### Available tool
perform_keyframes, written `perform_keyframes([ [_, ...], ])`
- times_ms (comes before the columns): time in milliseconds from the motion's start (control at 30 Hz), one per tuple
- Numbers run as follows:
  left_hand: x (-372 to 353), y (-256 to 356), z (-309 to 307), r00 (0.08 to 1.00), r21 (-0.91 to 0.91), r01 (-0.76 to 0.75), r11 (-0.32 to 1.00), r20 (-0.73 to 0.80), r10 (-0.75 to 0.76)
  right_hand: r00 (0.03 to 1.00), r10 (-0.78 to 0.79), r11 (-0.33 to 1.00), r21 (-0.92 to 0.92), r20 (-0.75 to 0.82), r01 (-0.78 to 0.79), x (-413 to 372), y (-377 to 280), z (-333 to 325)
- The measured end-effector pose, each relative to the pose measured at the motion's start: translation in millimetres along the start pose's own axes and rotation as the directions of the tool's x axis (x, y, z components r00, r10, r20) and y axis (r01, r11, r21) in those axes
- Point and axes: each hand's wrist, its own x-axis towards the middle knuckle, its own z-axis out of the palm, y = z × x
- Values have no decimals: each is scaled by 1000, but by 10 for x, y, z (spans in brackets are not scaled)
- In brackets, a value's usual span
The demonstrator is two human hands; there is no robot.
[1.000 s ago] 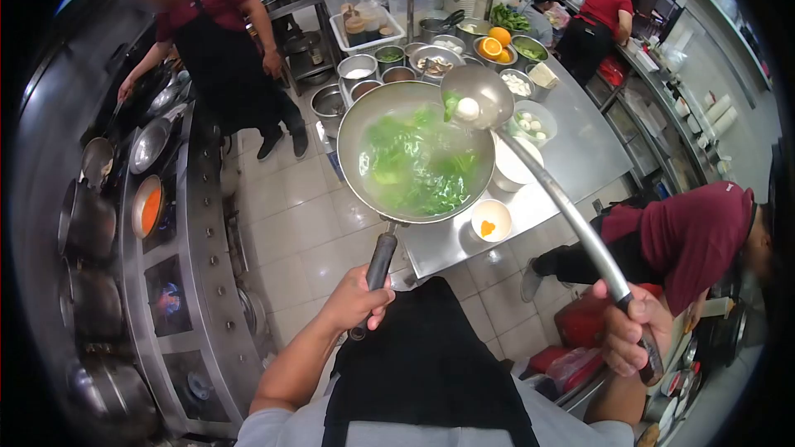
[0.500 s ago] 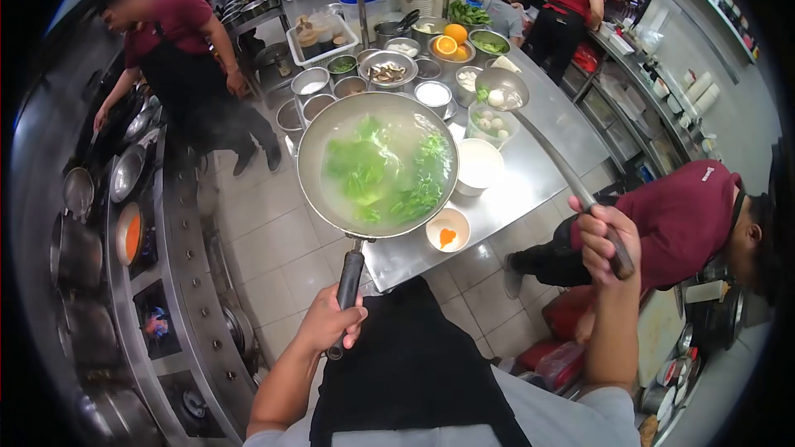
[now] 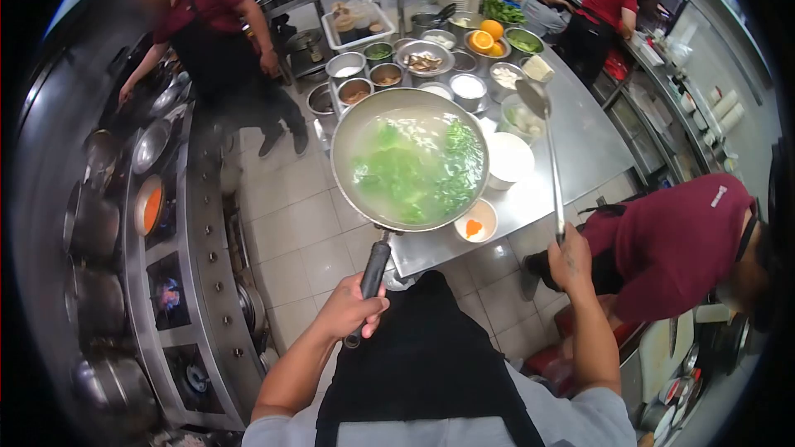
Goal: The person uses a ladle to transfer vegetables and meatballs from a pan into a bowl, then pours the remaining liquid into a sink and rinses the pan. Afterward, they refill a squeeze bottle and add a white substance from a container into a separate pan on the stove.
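My left hand (image 3: 356, 308) is wrapped round the black handle of a frying pan (image 3: 410, 161). Green leafy vegetables (image 3: 389, 165) lie in cloudy liquid inside the pan, with a denser bunch at its right side. In my right hand (image 3: 571, 257) is the handle of a ladle (image 3: 553, 165). The ladle's bowl is turned partly edge-on, above the clear tub at the right of the pan. Just below the pan's right rim stands a small bowl (image 3: 476, 222) with an orange blob in it. A white tub (image 3: 509, 159) stands right of the pan.
Behind the pan, the steel table (image 3: 580, 145) carries several metal bowls, oranges (image 3: 484, 40) and a white basket (image 3: 358, 23). A stove (image 3: 186, 281) with a lit burner runs along the left. One person (image 3: 219, 50) works there; another (image 3: 679, 232) bends over at the right.
The ladle has swung upright and moved lower, and my right hand has come down and left. The pan and the whole scene sit farther right in view.
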Motion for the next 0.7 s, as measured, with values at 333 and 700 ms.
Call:
perform_keyframes([
  [333,-122,28,-357,999,61,-1,998,43,-1,952,-13,999,54,306,-4,-937,-1161,-402],
  [700,-269,-21,-694,999,74,-20,997,50,16,748,282,716,387,601,-581,-1360,-1649,-444],
])
